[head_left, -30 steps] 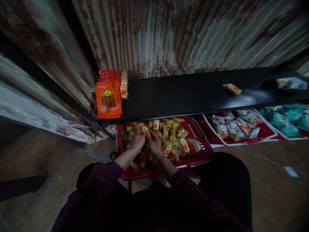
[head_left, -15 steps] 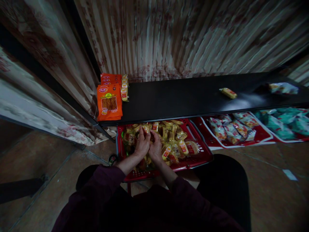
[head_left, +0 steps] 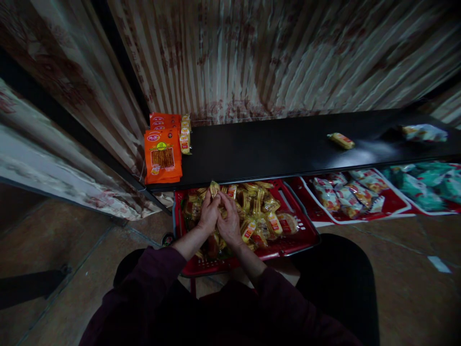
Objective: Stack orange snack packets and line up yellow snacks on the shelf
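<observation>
Close together over the red basket [head_left: 295, 240], my left hand [head_left: 209, 211] and my right hand [head_left: 229, 222] are both closed on one small wrapped snack cake [head_left: 214, 188]. Its yellow end pokes out beyond my fingertips, near the shelf's front edge; the rest is hidden by my fingers. Beneath and around my hands the basket holds many clear-wrapped yellow snack cakes [head_left: 248, 229], some with red and orange labels. A flat round wrapped cake [head_left: 288, 223] lies at the basket's right side.
On the black shelf [head_left: 252, 149] stand orange snack packets [head_left: 163, 156] beside a row of wrapped cakes [head_left: 185, 134]. Further right lie a single wrapped cake [head_left: 341, 140] and a white packet [head_left: 425, 133]. Baskets of white-orange bags [head_left: 349, 192] and teal bags [head_left: 432, 185] sit below.
The wrapped cake in my hands is now turned so its end points up and away. My right hand has shifted slightly left, closer against the left.
</observation>
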Tool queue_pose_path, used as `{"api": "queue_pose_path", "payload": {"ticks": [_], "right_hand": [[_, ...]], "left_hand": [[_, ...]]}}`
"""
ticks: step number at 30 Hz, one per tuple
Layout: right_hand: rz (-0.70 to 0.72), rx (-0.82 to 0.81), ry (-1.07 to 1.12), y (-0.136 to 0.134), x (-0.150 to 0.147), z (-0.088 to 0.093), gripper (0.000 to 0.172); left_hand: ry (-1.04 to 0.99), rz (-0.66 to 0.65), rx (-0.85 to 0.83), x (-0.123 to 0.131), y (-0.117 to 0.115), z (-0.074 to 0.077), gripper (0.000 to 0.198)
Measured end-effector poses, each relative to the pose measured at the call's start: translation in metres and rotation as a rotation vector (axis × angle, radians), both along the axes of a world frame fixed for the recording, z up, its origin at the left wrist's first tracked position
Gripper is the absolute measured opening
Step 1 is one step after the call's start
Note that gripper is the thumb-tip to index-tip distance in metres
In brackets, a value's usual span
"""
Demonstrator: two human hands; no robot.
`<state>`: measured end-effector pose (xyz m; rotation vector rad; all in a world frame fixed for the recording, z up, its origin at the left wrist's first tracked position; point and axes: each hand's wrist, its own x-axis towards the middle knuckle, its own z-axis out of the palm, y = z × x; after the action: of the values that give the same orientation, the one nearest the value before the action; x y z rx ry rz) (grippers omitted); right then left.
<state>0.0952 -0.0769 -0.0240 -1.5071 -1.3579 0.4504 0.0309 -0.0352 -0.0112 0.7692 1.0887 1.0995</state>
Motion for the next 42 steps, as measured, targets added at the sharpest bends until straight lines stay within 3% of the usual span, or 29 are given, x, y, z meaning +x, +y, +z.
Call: {"api": "queue_pose_path", "payload": {"ticks": [5, 15, 28, 36, 42], "right_hand": [[0.018, -0.013, 0.091, 0.002, 0.000, 0.005, 0.039], [-0.037, -0.038, 0.233, 0.009, 0.001, 0.010, 0.040], [-0.037, 0.032, 0.123, 0.015, 0.004, 0.021, 0.039], [-0.059, 0.037, -0.004, 0.040, 0.013, 0.036, 0.040], [0.004, 0.028, -0.031, 0.062, 0.018, 0.041, 0.048]], "left_hand": [[-0.123, 0.070, -0.112, -0.003, 0.005, 0.004, 0.032], [-0.274, 0.113, -0.075, -0.003, 0.013, 0.002, 0.034], [-0.161, 0.116, -0.091, -0.002, 0.023, 0.004, 0.029], [-0.180, 0.082, 0.038, 0.002, 0.039, 0.027, 0.019], [-0.125, 0.093, 0.106, 0.004, 0.053, 0.040, 0.020]]}}
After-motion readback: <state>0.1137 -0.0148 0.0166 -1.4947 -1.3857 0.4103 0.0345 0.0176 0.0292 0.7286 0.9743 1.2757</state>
